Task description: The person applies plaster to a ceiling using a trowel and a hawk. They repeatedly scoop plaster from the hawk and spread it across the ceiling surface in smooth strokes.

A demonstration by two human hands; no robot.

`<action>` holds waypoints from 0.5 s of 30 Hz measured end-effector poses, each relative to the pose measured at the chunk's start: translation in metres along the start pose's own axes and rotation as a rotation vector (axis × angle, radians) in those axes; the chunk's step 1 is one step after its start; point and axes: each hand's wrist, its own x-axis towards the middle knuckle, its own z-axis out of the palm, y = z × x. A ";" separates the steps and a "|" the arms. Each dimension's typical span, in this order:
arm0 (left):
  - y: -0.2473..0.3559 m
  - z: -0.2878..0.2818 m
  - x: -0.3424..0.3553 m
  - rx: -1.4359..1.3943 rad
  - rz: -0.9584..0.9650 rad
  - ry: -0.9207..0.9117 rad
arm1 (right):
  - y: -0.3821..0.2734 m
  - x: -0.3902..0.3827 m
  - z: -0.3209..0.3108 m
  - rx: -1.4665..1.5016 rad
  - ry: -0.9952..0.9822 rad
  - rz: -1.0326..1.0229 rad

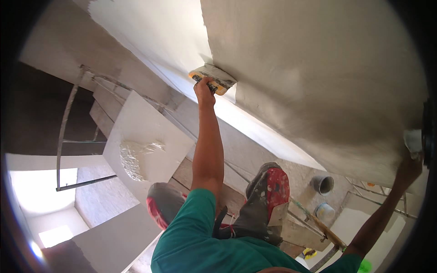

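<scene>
My left hand (pixel 204 89) is clenched round the handle of a trowel (pixel 214 78), its blade pressed flat against the wall (pixel 318 68) at the seam where grey wet plaster meets the smoother white coat (pixel 154 36). My right hand (pixel 409 168) reaches far out to the wall's lower right edge, beside a pale thing (pixel 413 140) at the rim of view; I cannot tell whether it grips that or merely rests there (the picture bends and darkens too much).

Under me, my two shoes (pixel 266 200) stand on a plank (pixel 191 175), both spattered with plaster. Just left of them lies a white board (pixel 150 132) carrying a heap of plaster (pixel 132 157), close beside my left arm. A scaffold frame (pixel 68 127) of thin metal tubes rises at the left, past the board's far edge, with a dark opening behind it.

To the right, down below, two buckets (pixel 322 184) sit near each other on the floor, and a long wooden handle (pixel 318 225) slants across between them and my right shoe. More tubes (pixel 378 195) cross under my right arm.

The plank is narrow: open drop on the left toward a bright floor (pixel 41 191), and the wall close ahead. Free wall runs wide to the right of the trowel.
</scene>
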 end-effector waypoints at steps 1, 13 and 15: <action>0.018 0.026 -0.011 -0.007 0.062 -0.004 | 0.004 -0.002 0.001 0.050 0.002 0.040; 0.255 0.255 -0.122 0.529 0.190 -0.219 | -0.083 0.023 -0.039 0.360 -0.018 0.248; 0.264 0.284 -0.148 0.571 0.207 -0.277 | -0.087 0.025 -0.044 0.306 -0.060 0.266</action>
